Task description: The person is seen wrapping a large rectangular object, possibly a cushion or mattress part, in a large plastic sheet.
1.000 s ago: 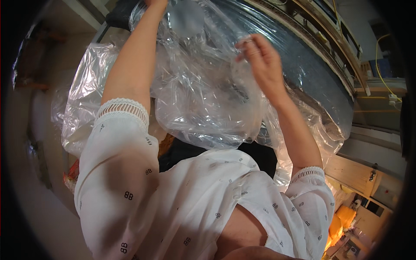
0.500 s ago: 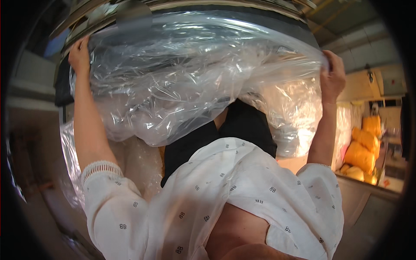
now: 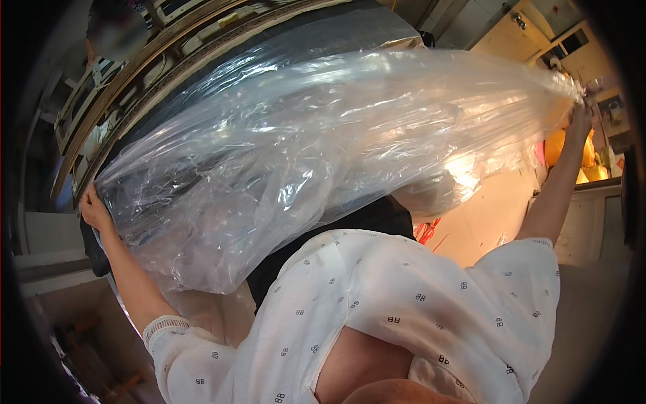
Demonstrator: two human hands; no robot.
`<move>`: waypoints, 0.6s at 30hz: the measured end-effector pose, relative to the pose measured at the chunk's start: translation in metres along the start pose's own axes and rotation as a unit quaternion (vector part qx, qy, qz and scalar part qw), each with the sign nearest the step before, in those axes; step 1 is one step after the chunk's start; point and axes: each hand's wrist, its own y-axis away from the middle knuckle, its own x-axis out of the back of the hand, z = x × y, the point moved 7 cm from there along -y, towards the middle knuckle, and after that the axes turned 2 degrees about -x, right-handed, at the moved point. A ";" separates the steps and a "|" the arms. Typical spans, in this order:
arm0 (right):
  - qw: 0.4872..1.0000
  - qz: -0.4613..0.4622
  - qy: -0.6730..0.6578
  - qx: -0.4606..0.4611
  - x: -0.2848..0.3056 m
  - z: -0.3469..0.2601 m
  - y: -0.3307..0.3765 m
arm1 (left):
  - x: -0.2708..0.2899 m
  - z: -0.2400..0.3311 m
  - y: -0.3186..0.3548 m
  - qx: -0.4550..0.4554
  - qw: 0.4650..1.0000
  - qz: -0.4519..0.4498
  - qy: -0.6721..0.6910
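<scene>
A wide sheet of clear plastic film (image 3: 336,148) is stretched between my two hands, its far edge pulled fairly straight and its near part hanging in loose folds over my lap. My left hand (image 3: 96,210) is closed on the film's left end, beside the dark table edge. Far out to the right, my right hand (image 3: 580,120) grips the gathered right end with the arm nearly straight. Under the film a dark, smooth surface (image 3: 363,27) shows through.
Long wooden slats (image 3: 128,74) run along the far left side, beyond the dark surface. Yellow bundles (image 3: 584,158) stand at the right, near a wooden cabinet (image 3: 515,34). Something red and stringy (image 3: 426,232) lies on the pale floor (image 3: 494,219) beside my lap.
My right hand has moved outward to the right, drawing the film wider and tauter. The whole view has turned, so my left hand now sits lower. Both hands keep their grip.
</scene>
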 end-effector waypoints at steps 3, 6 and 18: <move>0.982 -0.052 0.125 0.131 -0.085 -0.051 -0.020 | -0.003 -0.012 -0.001 -0.008 1.000 0.012 -0.025; 0.800 0.125 0.331 0.484 -0.214 -0.159 0.109 | 0.022 -0.064 0.011 0.096 0.989 0.029 -0.105; 0.743 -0.347 0.393 0.417 -0.412 -0.012 0.291 | 0.092 -0.088 0.052 0.055 0.989 -0.029 -0.136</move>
